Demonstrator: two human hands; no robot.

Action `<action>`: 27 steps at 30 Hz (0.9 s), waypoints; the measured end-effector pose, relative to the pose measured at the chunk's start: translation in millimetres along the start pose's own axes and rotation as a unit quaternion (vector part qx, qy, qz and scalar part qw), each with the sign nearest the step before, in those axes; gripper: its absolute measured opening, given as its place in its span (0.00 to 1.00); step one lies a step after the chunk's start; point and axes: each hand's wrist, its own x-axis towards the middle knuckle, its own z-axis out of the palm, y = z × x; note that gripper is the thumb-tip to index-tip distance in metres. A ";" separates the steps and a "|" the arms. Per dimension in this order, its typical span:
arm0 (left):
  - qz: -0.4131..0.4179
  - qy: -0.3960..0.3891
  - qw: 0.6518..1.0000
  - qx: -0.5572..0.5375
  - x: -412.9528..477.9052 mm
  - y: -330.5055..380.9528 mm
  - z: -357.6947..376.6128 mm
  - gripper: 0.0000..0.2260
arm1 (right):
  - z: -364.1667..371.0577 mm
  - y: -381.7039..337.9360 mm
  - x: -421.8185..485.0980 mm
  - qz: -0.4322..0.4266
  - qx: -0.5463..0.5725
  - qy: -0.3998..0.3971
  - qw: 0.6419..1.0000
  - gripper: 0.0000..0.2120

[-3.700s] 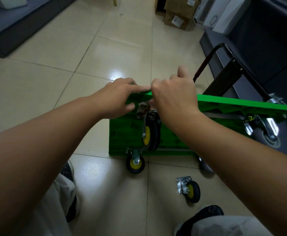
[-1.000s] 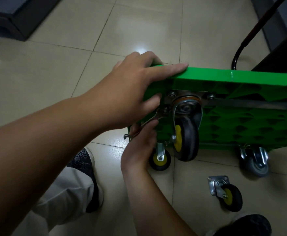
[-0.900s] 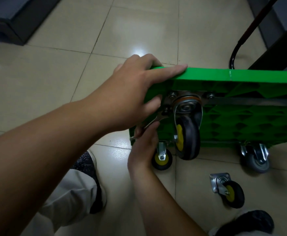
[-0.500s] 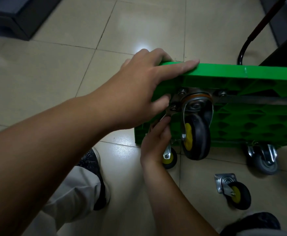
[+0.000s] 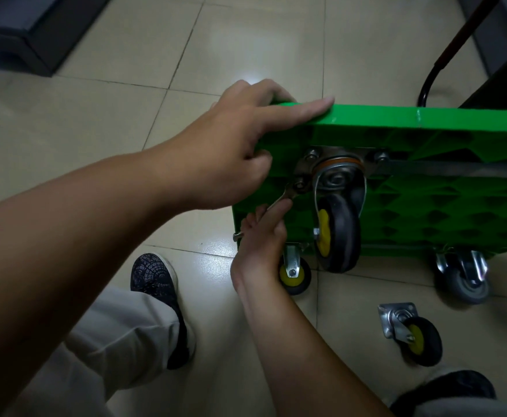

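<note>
Down on the tile floor (image 5: pixel 246 40), we've got our left hand (image 5: pixel 225 152) gripping the tipped-up green cart (image 5: pixel 441 212) by its edge, right hand (image 5: pixel 261 239) wrapped round the wrench (image 5: pixel 287 195) on a caster bolt (image 5: pixel 299 185).

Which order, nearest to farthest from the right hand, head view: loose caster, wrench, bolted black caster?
1. wrench, in the grip of the right hand
2. bolted black caster, just right
3. loose caster, on floor, lower right
</note>
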 end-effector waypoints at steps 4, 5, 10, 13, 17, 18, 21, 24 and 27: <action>-0.002 0.006 1.000 0.003 -0.2 1.2 0.4 0.36 | -2.0 -1.7 -1.0 -0.033 -0.066 -0.022 0.997 0.21; -0.003 0.007 1.000 0.003 -0.7 1.7 0.4 0.36 | -3.7 -2.5 -0.7 -0.044 -0.083 -0.027 0.995 0.21; 0.000 0.014 0.999 0.029 -4.6 8.0 1.7 0.33 | -24.9 2.2 2.0 -0.029 -0.152 -0.045 0.987 0.22; 0.011 0.012 0.999 0.044 -6.7 9.1 2.1 0.32 | -73.2 28.3 1.6 -0.032 -0.267 -0.059 0.961 0.14; 0.008 0.002 0.998 0.055 -5.8 8.5 1.8 0.32 | -166.8 71.3 6.0 0.133 -0.592 -0.046 0.793 0.08; 0.008 0.002 0.998 0.057 -5.9 8.7 1.7 0.32 | -187.7 78.1 5.0 0.159 -0.623 -0.026 0.765 0.06; 0.009 0.006 0.998 0.065 -7.2 7.1 1.3 0.32 | -237.9 91.9 7.7 0.196 -0.659 -0.010 0.726 0.07; 0.015 0.013 0.997 0.072 -6.2 5.5 2.5 0.31 | -259.1 93.0 15.6 0.227 -0.656 -0.006 0.720 0.05; 0.010 0.019 0.997 0.070 -5.6 5.0 4.0 0.31 | -267.3 94.0 25.6 0.173 -0.644 0.025 0.744 0.08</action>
